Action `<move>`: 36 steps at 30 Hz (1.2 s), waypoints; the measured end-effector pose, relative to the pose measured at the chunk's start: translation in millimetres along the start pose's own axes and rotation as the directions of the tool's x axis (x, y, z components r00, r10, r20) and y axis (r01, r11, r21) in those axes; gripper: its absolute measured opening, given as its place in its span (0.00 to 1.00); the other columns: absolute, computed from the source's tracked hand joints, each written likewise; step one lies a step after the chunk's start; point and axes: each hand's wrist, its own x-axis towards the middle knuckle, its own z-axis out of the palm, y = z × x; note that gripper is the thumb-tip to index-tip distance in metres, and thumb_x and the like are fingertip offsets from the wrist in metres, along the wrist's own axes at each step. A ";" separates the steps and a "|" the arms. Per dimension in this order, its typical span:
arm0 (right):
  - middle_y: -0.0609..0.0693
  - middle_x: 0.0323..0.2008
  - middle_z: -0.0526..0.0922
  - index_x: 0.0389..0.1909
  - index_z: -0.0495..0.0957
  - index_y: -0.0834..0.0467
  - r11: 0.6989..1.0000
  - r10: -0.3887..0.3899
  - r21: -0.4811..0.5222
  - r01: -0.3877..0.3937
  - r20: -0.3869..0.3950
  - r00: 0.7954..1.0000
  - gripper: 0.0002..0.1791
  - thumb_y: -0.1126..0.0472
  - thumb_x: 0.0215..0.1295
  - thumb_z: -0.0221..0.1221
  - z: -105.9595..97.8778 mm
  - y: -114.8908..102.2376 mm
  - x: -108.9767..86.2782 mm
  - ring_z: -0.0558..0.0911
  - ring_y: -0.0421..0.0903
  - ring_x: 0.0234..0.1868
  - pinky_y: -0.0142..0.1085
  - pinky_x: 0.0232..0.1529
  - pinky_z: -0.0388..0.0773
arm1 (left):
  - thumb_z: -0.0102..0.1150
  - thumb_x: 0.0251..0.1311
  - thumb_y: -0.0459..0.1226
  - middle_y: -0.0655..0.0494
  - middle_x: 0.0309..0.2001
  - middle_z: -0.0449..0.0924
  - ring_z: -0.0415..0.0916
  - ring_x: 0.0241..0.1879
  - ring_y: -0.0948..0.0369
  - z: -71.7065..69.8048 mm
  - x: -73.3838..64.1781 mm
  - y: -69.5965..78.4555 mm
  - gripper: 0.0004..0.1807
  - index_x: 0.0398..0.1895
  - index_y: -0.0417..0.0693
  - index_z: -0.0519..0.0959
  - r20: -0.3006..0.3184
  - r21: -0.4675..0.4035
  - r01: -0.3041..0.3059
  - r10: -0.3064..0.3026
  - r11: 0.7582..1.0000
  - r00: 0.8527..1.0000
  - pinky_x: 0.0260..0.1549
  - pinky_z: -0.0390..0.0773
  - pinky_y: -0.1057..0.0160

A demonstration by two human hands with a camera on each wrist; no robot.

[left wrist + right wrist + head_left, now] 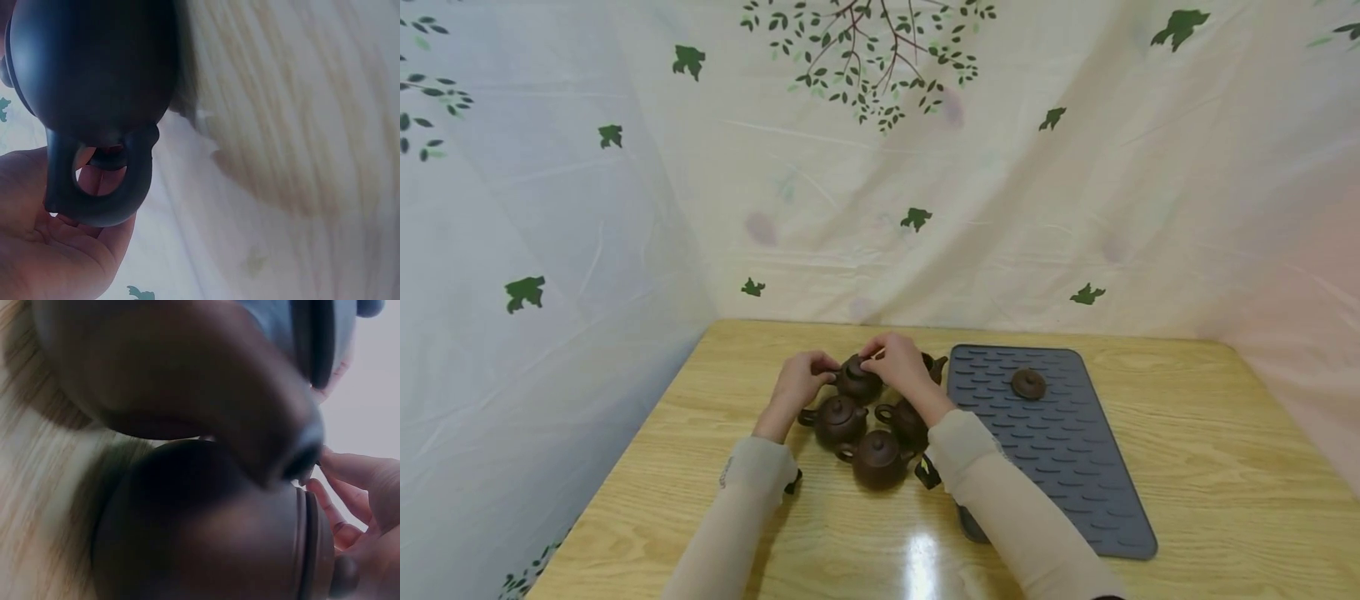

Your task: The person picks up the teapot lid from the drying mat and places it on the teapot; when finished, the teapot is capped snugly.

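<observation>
Several dark brown clay teapots stand close together on the wooden table. My left hand (pixel 799 383) grips the handle of the rear teapot (pixel 857 385). My right hand (pixel 895 360) pinches at that teapot's lid (pixel 854 365) from the right; its exact hold is partly hidden. In front stand a lidded teapot (pixel 838 422) with its handle to the left and another lidded teapot (pixel 878 461). Behind my right wrist, a teapot (pixel 907 423) is partly covered, and a further teapot (pixel 935 367) at the back right shows only its spout side.
A dark grey ribbed mat (pixel 1060 458) lies right of the teapots, partly under my right sleeve. On it rests a brown teapot lid (pixel 1028 383). A leaf-patterned cloth (pixel 880 275) hangs behind the wooden table (pixel 1225 467).
</observation>
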 end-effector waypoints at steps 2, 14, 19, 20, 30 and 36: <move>0.49 0.48 0.86 0.40 0.86 0.52 1.000 -0.001 -0.002 0.001 0.000 1.000 0.05 0.60 0.65 0.66 1.0 0.2 0.3 0.84 0.50 0.49 0.42 0.44 0.83 | 0.63 0.63 0.30 0.47 0.44 0.88 0.84 0.49 0.50 0.2 0.0 0.1 0.07 0.42 0.44 0.85 0.001 0.001 -0.002 0.002 1.000 1.000 0.51 0.81 0.50; 0.48 0.46 0.87 0.40 0.86 0.50 0.998 -0.010 -0.069 0.010 0.003 1.000 0.05 0.58 0.65 0.66 9.5 2.1 4.9 0.84 0.50 0.48 0.43 0.47 0.82 | 0.63 0.63 0.30 0.47 0.42 0.88 0.84 0.48 0.50 0.8 -1.2 0.3 0.06 0.41 0.43 0.85 -0.007 -0.002 0.002 -0.002 1.000 1.000 0.52 0.80 0.50; 0.48 0.46 0.87 0.41 0.86 0.51 0.997 -0.002 -0.083 0.003 0.014 1.000 0.05 0.58 0.66 0.65 9.8 -0.4 3.7 0.84 0.50 0.48 0.43 0.46 0.82 | 0.63 0.63 0.29 0.46 0.42 0.88 0.84 0.48 0.50 -0.1 -1.5 1.4 0.06 0.41 0.43 0.85 -0.007 -0.006 0.000 0.000 1.000 1.000 0.51 0.80 0.49; 0.49 0.46 0.87 0.41 0.86 0.51 0.996 -0.003 -0.084 0.004 0.017 1.000 0.05 0.58 0.66 0.65 9.6 -0.8 3.7 0.84 0.50 0.48 0.43 0.46 0.82 | 0.63 0.63 0.29 0.46 0.42 0.88 0.84 0.48 0.50 -0.4 -1.5 1.7 0.06 0.41 0.42 0.85 -0.007 -0.005 0.000 0.000 1.000 1.000 0.51 0.80 0.50; 0.50 0.48 0.85 0.43 0.85 0.52 0.999 -0.022 -0.039 0.023 0.020 1.000 0.06 0.59 0.68 0.63 0.2 1.9 2.1 0.83 0.51 0.49 0.44 0.46 0.82 | 0.62 0.64 0.30 0.45 0.46 0.86 0.82 0.51 0.48 -1.9 -2.3 4.1 0.08 0.44 0.42 0.84 -0.008 -0.016 -0.007 0.006 1.000 1.000 0.53 0.80 0.48; 0.52 0.46 0.86 0.48 0.84 0.55 1.000 -0.006 -0.028 0.006 -0.002 1.000 0.10 0.58 0.69 0.62 -13.6 11.6 -2.7 0.84 0.51 0.47 0.42 0.41 0.83 | 0.63 0.64 0.32 0.43 0.50 0.85 0.80 0.54 0.47 -6.2 -4.9 11.5 0.11 0.48 0.40 0.83 -0.040 -0.030 -0.020 0.019 0.999 0.999 0.56 0.79 0.48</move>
